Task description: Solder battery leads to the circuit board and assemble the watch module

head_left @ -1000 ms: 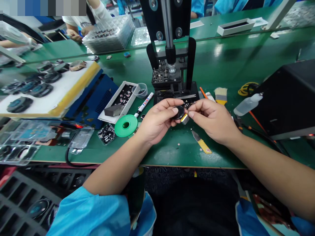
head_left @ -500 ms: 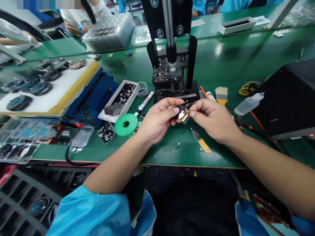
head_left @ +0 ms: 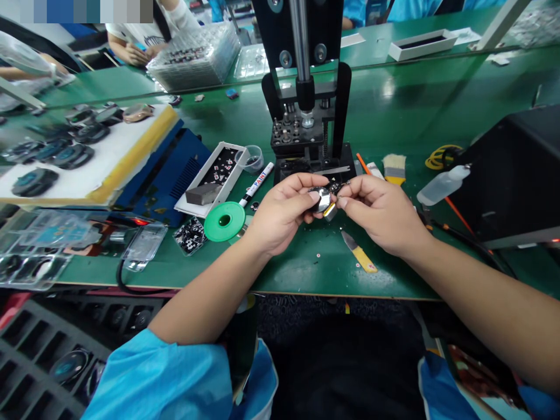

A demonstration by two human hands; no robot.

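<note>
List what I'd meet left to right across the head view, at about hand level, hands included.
Frontmost dark round watch case → clear plastic case → clear tray of small black parts → green reel → left hand → shiny round piece → right hand → translucent plastic bottle → black box

Disc (head_left: 322,199) in the left hand (head_left: 282,214), right hand (head_left: 378,213) at its three o'clock, over the desk (head_left: 284,279). Out from there: press (head_left: 306,96) at twelve, brush (head_left: 394,167) at two, bottle (head_left: 441,186) at three, knife (head_left: 360,254) at five, spool (head_left: 213,224) at nine, block (head_left: 203,194) in a tray (head_left: 191,209) toward ten. Farther out at nine, watches (head_left: 35,183) on a pad (head_left: 79,189).
</note>
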